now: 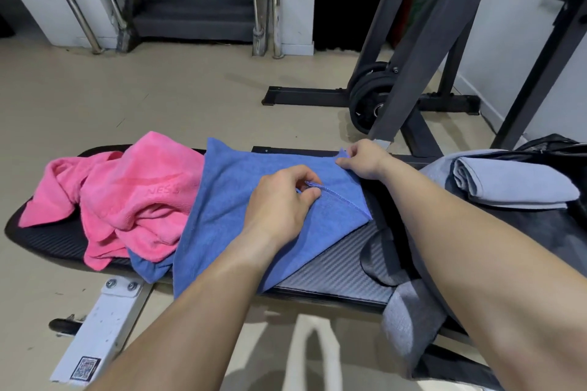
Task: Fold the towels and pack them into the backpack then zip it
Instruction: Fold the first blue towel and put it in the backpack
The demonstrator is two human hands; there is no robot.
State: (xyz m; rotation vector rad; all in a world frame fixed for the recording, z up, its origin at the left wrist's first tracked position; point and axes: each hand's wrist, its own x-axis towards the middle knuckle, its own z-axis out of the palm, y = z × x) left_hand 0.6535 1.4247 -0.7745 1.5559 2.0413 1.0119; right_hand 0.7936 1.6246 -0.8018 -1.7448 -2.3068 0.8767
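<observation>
Blue terry towel [228,200], hemmed corner pinched

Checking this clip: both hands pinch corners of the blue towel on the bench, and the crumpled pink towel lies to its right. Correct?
Not quite. The head view shows the crumpled pink towel to the left of the blue towel, not its right. The left hand and right hand do each pinch a corner of it on the bench.
</observation>
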